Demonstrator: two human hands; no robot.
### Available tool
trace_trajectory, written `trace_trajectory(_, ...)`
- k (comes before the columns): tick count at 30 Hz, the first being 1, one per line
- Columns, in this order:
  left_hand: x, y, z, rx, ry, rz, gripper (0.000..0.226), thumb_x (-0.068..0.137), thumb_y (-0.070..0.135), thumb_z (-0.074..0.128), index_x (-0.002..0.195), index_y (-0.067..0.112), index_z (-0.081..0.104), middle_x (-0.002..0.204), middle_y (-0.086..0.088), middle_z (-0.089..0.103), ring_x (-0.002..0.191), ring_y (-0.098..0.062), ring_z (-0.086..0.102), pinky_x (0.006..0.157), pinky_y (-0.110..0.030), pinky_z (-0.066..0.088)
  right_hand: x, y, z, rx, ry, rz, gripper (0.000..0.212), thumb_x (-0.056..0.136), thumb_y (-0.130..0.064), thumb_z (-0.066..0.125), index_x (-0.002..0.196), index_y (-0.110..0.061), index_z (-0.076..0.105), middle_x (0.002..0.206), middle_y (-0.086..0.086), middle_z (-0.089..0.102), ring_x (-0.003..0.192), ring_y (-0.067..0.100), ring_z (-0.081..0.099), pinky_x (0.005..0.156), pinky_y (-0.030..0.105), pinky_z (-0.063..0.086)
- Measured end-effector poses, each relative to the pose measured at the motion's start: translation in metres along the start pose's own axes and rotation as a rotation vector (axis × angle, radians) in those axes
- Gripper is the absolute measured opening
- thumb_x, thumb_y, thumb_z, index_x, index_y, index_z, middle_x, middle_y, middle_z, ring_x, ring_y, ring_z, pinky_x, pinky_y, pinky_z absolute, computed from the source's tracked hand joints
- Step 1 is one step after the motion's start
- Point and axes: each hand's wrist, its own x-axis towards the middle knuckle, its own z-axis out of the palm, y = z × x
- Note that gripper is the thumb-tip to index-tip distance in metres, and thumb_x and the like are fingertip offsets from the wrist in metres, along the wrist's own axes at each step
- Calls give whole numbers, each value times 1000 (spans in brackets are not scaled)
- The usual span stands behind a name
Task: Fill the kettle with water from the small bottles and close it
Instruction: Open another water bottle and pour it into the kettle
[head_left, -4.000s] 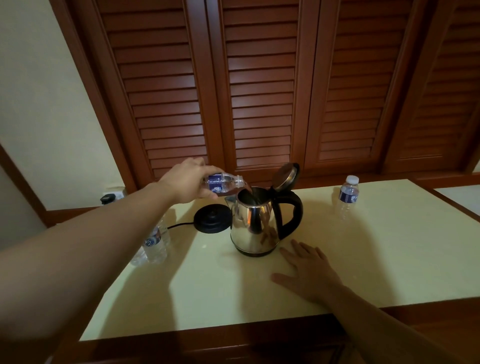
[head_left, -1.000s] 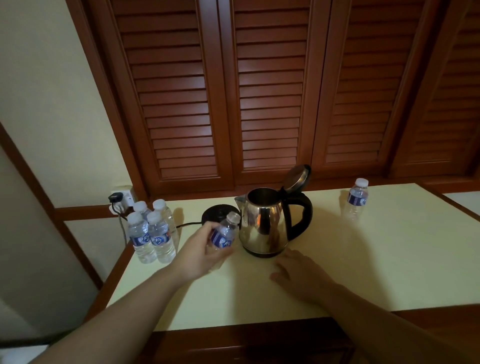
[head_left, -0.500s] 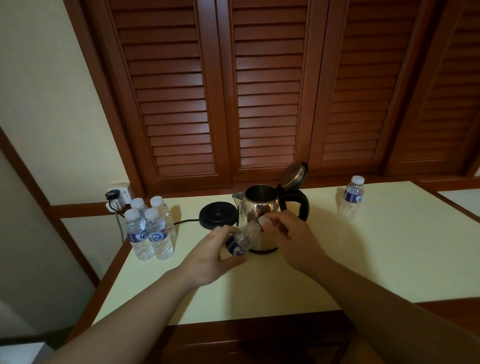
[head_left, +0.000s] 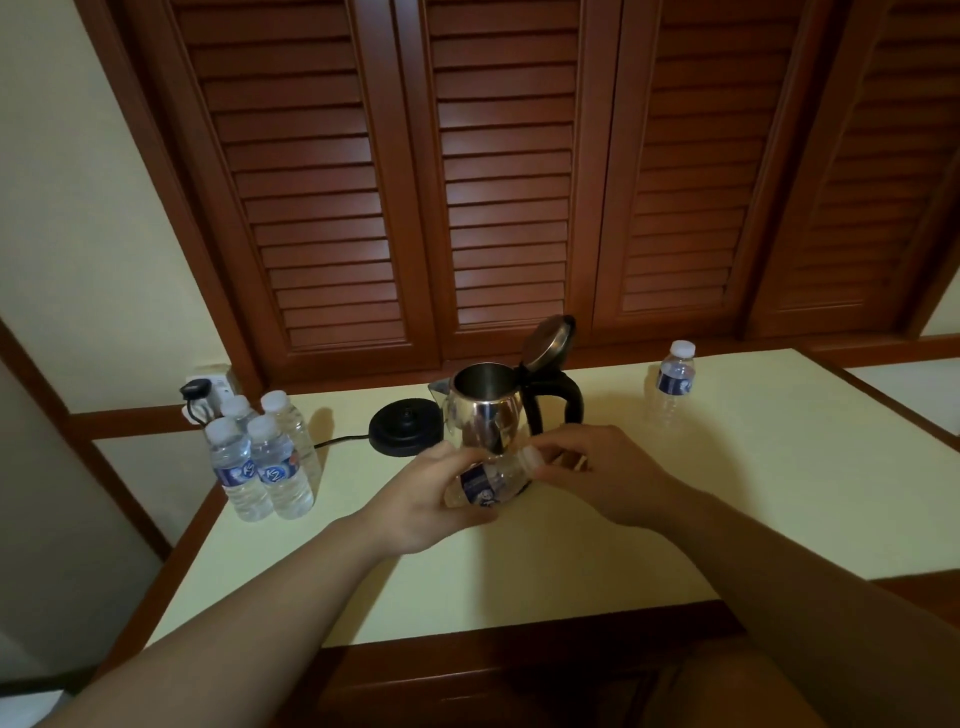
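We see both hands meeting over the pale surface (head_left: 597, 551), just in front of the kettle (head_left: 485, 415). Left hand (head_left: 423, 501) curls round a small bottle (head_left: 488, 480), holding it tilted, neck toward the right. Right hand (head_left: 605, 475) pinches the white cap (head_left: 531, 459) at the bottle's neck between thumb and fingers; we cannot tell whether the cap is on or off the thread.

Kettle stands upright on the surface, off its black base (head_left: 402, 428), which lies just to its left with a cord running left. Kettle lid (head_left: 548, 340) is tipped up and open; black handle faces right.

At the left edge, 4 bottles (head_left: 262, 457) stand in a tight cluster, capped, near a wall socket (head_left: 205, 389). 1 lone bottle (head_left: 670, 384) stands well apart at the right, capped. Louvred wooden doors (head_left: 509, 182) fill the back
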Motion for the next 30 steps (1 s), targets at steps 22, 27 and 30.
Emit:
trace_trajectory(22,121,115,96,-109,-75,-81,54,89,36,83,138,29,62,119,16,69,106,-3,67,90,-28,58,-36,121,-126,46,-49,142,24,98,-40,66,93,-17,71,78,0,71,63,11,66,57,19,53)
trace_trajectory(27,141,125,115,-157,-20,-103,50,87,32,85,133,31,64,119,13,71,109,-9,67,95,-34,56,-37,140,-133,-23,56,148,46,100,-44,59,81,-3,60,72,16,64,62,29,63,62,45,56)
trace_trajectory(30,151,125,125,-177,14,-111,50,86,31,87,130,32,65,117,12,72,108,-12,68,94,-40,56,-38,153,-143,94,34,157,23,93,-36,72,98,-15,67,75,-1,68,56,11,65,57,28,57)
